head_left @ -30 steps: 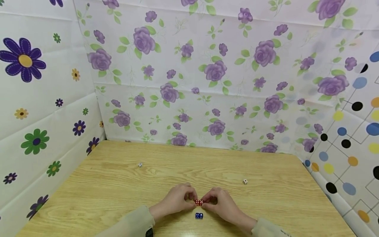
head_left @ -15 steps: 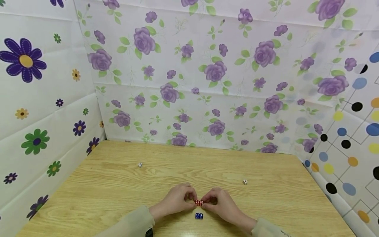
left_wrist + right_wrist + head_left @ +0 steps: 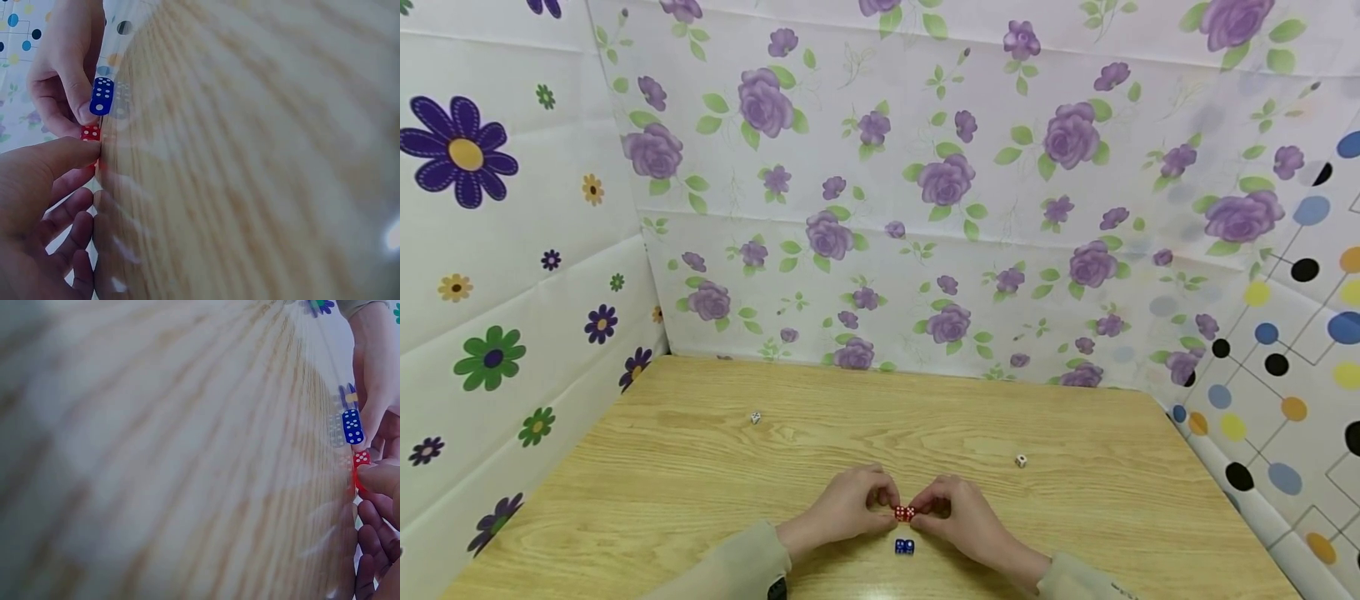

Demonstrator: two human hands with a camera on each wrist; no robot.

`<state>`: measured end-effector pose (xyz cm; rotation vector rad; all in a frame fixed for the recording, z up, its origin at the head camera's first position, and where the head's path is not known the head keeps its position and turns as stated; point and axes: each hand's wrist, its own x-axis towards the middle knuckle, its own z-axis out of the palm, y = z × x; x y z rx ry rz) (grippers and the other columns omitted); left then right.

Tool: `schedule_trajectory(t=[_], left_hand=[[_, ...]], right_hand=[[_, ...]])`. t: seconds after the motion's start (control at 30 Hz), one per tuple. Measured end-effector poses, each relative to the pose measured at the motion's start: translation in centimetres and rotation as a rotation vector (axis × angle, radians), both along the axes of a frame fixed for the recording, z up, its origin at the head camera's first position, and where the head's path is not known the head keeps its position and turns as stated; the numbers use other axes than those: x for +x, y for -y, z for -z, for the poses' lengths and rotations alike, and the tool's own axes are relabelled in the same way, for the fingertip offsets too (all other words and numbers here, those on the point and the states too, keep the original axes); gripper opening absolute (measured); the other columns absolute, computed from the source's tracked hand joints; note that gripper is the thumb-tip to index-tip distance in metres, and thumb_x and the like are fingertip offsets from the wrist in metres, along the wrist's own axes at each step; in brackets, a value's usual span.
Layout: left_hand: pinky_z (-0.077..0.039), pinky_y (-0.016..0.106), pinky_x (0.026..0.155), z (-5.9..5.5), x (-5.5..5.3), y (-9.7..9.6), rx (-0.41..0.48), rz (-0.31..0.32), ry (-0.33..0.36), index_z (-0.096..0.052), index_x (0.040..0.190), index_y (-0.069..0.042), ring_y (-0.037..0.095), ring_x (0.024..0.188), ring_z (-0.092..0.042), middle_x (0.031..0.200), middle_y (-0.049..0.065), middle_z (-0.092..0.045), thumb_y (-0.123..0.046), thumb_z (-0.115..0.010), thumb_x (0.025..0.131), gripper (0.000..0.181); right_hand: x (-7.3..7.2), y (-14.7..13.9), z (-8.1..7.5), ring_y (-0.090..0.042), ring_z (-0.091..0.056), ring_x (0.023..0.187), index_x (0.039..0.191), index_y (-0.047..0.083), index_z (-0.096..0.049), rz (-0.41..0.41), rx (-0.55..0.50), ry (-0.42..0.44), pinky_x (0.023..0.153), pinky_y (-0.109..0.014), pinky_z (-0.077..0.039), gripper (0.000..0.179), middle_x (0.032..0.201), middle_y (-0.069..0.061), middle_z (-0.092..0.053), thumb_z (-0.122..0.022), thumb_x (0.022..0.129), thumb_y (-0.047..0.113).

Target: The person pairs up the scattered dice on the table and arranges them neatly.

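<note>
Two red dice (image 3: 906, 513) stand side by side near the front of the table, their faces meeting. My left hand (image 3: 853, 504) pinches the left red die between thumb and index finger, and my right hand (image 3: 958, 518) pinches the right one the same way. A pair of blue dice (image 3: 905, 547) sits just in front of them, nearer to me. Seen from the left wrist, the thumb (image 3: 78, 153) covers part of the red die, while the blue pair (image 3: 102, 96) overlaps into one block. In the right wrist view a red die (image 3: 362, 457) shows beside the thumb.
One white die (image 3: 756, 417) lies far back on the left of the wooden table (image 3: 700, 483); another white die (image 3: 1021, 460) lies to the right, beyond my right hand. Patterned cloth walls (image 3: 880, 208) border the table at the back and both sides.
</note>
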<state>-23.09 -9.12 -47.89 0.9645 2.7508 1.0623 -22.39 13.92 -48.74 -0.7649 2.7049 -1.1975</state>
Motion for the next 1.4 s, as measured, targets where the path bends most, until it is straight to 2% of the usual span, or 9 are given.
schedule_trajectory(t=[0.1,0.2,0.33,0.47,0.63,0.8,1.0,1.17,1.4], left_hand=[[-0.045,0.017,0.072,0.1,-0.3,0.6,0.04,0.068,0.053,-0.07,0.096,-0.015,0.005,0.079,-0.055,0.09,-0.001,-0.064,-0.019,-0.08,0.082,0.017],[-0.049,0.019,0.076,-0.2,-0.6,1.5,0.088,0.126,0.161,-0.067,0.106,-0.01,0.007,0.084,-0.059,0.097,0.005,-0.067,-0.017,-0.079,0.084,0.025],[-0.052,0.02,0.075,-0.8,-1.2,2.8,0.13,0.122,0.25,-0.064,0.113,-0.008,0.005,0.081,-0.061,0.098,0.009,-0.067,-0.016,-0.076,0.087,0.029],[-0.052,0.022,0.072,-1.2,-2.0,4.3,0.134,0.091,0.193,-0.064,0.115,-0.008,0.005,0.079,-0.06,0.097,0.006,-0.066,-0.017,-0.073,0.09,0.029],[-0.052,0.023,0.069,-1.8,-3.5,7.0,0.134,0.029,0.046,-0.065,0.116,-0.009,0.006,0.078,-0.06,0.095,0.002,-0.066,-0.018,-0.071,0.092,0.026],[-0.053,0.025,0.066,-2.2,-5.3,10.3,0.178,-0.095,-0.037,-0.066,0.113,-0.015,0.009,0.076,-0.06,0.093,0.001,-0.066,-0.02,-0.07,0.093,0.021],[-0.051,0.024,0.069,-1.4,-8.0,14.5,0.194,-0.301,-0.148,-0.067,0.113,-0.015,0.01,0.078,-0.059,0.094,0.003,-0.066,-0.024,-0.07,0.093,0.022],[-0.05,0.03,0.076,-0.7,-9.2,17.6,0.188,-0.446,-0.161,-0.065,0.118,-0.013,0.017,0.087,-0.058,0.106,0.01,-0.064,-0.03,-0.071,0.092,0.031],[-0.05,0.039,0.08,0.1,-9.1,20.2,0.094,-0.427,-0.075,-0.061,0.123,-0.003,0.026,0.094,-0.06,0.114,0.018,-0.058,-0.028,-0.072,0.091,0.042]], right_hand=[[0.0,0.0,0.1,-0.003,-0.055,0.081,0.094,0.026,-0.076,-0.007,-0.008,0.005,0.069,-0.02,-0.046,0.01,0.088,0.012,-0.068,-0.078,0.085,0.03],[0.0,-0.1,0.2,-0.003,-0.055,0.081,0.095,0.026,-0.076,-0.013,-0.01,0.01,0.07,-0.02,-0.046,0.011,0.088,0.012,-0.068,-0.078,0.085,0.03],[-0.1,0.0,0.3,-0.002,-0.054,0.081,0.094,0.025,-0.076,-0.009,0.003,0.003,0.07,-0.019,-0.045,0.012,0.088,0.012,-0.067,-0.079,0.084,0.03],[-0.1,0.0,0.3,-0.002,-0.054,0.081,0.094,0.024,-0.075,-0.003,0.015,-0.003,0.07,-0.018,-0.045,0.012,0.088,0.012,-0.067,-0.079,0.084,0.029],[-0.1,0.0,0.4,-0.002,-0.054,0.082,0.095,0.025,-0.074,0.002,0.018,0.006,0.069,-0.019,-0.046,0.012,0.089,0.012,-0.066,-0.078,0.085,0.03],[-0.2,0.0,0.3,-0.002,-0.054,0.081,0.095,0.025,-0.074,0.006,0.023,0.006,0.068,-0.019,-0.046,0.013,0.089,0.011,-0.066,-0.079,0.084,0.029],[-0.3,0.1,0.0,-0.002,-0.054,0.08,0.095,0.024,-0.074,0.006,0.04,-0.011,0.069,-0.018,-0.045,0.013,0.089,0.01,-0.066,-0.08,0.083,0.028],[-0.3,0.2,-0.2,-0.002,-0.053,0.08,0.096,0.024,-0.074,0.002,0.042,-0.004,0.069,-0.018,-0.045,0.014,0.09,0.01,-0.065,-0.079,0.084,0.028],[-0.4,0.2,-0.2,-0.001,-0.053,0.08,0.096,0.024,-0.073,0.006,0.035,0.002,0.069,-0.018,-0.046,0.014,0.09,0.009,-0.064,-0.079,0.084,0.028]])
